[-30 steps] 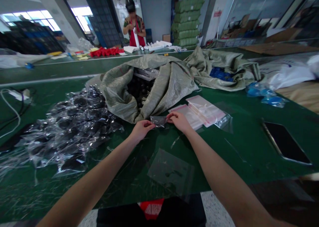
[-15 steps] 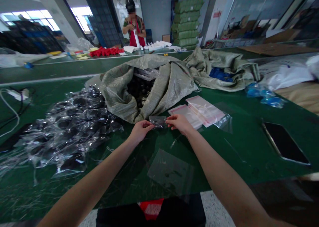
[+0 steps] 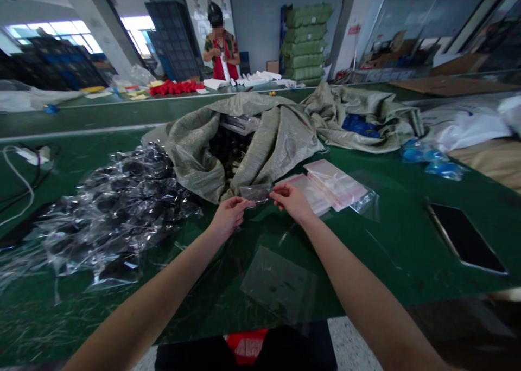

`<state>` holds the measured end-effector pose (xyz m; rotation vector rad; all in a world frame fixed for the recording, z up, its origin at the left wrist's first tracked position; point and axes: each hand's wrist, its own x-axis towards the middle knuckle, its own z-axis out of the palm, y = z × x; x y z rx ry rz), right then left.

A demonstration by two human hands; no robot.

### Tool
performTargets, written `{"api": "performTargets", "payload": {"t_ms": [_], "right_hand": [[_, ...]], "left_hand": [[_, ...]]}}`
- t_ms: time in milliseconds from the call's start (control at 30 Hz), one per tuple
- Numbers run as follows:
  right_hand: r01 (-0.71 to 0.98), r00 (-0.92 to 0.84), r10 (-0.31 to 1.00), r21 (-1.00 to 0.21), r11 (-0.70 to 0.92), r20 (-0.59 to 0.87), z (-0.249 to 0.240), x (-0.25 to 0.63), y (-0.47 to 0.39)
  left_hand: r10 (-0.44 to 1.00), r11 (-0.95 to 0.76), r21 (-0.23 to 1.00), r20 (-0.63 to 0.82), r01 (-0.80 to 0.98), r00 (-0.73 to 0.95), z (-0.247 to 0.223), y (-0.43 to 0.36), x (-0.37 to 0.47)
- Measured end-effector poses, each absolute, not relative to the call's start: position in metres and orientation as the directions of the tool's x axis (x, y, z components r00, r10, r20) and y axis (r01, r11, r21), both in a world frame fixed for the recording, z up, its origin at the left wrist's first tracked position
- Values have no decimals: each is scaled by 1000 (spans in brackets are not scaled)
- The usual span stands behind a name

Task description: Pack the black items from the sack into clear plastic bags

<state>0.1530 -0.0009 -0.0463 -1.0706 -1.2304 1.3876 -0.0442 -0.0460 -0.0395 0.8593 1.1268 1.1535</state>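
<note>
A small clear plastic bag (image 3: 255,193) is stretched between my two hands, just in front of the open woven sack. My left hand (image 3: 228,217) pinches its left end. The fingertips of my right hand (image 3: 292,200) are closed on its right end. Whether anything is inside the bag cannot be made out. Black round items fill the mouth of the woven sack (image 3: 280,138). Right beside my right hand lie stacks of flat clear bags (image 3: 336,181) with pinkish edges. To the left spreads a heap of bagged black items (image 3: 118,203).
A single clear bag (image 3: 279,284) lies flat near the table's front edge. A phone (image 3: 466,238) rests on the right. Behind it are blue bagged items (image 3: 431,157) and a second sack (image 3: 391,110). A person (image 3: 222,51) stands at the far table.
The bag between my hands has tilted and looks flatter. My left hand has turned slightly, its fingers curled more. The view has shifted a little; the heap and sacks stay as they were.
</note>
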Motion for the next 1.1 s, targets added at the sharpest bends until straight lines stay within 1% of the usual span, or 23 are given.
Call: {"api": "performTargets", "payload": {"t_ms": [100,167,200,267,333,367,467,633,733,867,1100], "right_hand": [[-3,-102,994,-999,38,38,-43,150,-4],[13,-88,996,-1000,13,11,-41,148,-7],[-21,-112,993,-999,-30,-28,-40,147,-9],[-139,-217,969,-979,-151,-118,-38,146,-11],[-235,-310,937,-942,-240,-161,-37,146,-12],[-266,-325,931,-929,-258,-165,-36,147,-13],[-322,-294,942,-910,-260,-165,-35,148,-13],[-361,-257,948,-891,-276,-189,-33,145,-15],[-393,-244,951,-877,-275,-189,-34,141,-16],[-408,-256,947,-866,-289,-195,-33,138,-19],[-395,-300,940,-876,-276,-161,-37,142,-17]], "left_hand": [[980,193,952,-196,-238,9,-37,-46,-44],[985,167,962,-175,-217,-14,-36,-46,-44],[987,153,966,-162,-208,-24,-34,-46,-44],[990,130,971,-139,-202,-31,-32,-46,-43],[992,119,971,-126,-209,-19,-29,-47,-44],[992,118,970,-122,-215,-9,-27,-47,-45],[992,128,965,-124,-229,32,-24,-49,-48],[985,170,962,-158,-215,74,-18,-52,-49],[987,159,975,-156,-154,31,-15,-54,-43],[993,112,993,-114,-43,-26,-14,-57,-34],[995,98,993,-97,71,-14,-22,-55,-33]]}}
